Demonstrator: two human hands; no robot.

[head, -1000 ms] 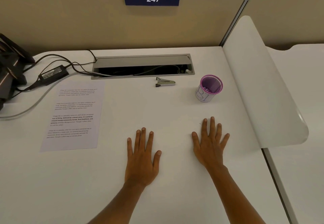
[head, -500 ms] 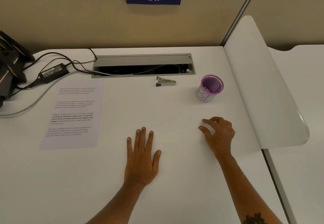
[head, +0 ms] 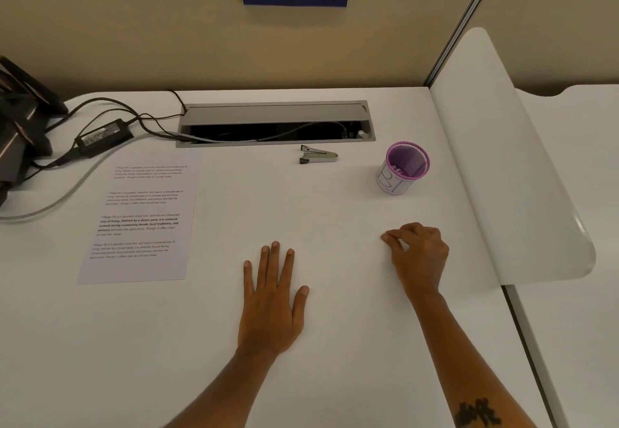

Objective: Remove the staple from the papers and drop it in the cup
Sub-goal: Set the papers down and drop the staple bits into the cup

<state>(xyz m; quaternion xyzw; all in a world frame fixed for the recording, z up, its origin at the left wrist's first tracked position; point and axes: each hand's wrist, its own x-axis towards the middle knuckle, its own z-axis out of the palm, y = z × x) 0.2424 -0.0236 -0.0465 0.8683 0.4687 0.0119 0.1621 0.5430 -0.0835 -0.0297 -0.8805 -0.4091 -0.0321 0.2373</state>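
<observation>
While left hand (head: 271, 303) stays flat, right hand (head: 418, 253) seemingly pinches.

Hand and arm posture, both limbs extended forward.

Our left hand (head: 272, 297) lies palm down with fingers straight and slightly spread, thumb angled outward, forearm running back toward the lower edge of view. Our right hand (head: 418, 253) is curled, its fingertips (head: 386, 236) drawn together against the thumb and pointing left; whether they pinch anything cannot be determined. The right forearm carries a dark tattoo.

Matt white desk (head: 335, 344); purple mesh cup (head: 407, 159); metal stapler (head: 318, 154).
</observation>
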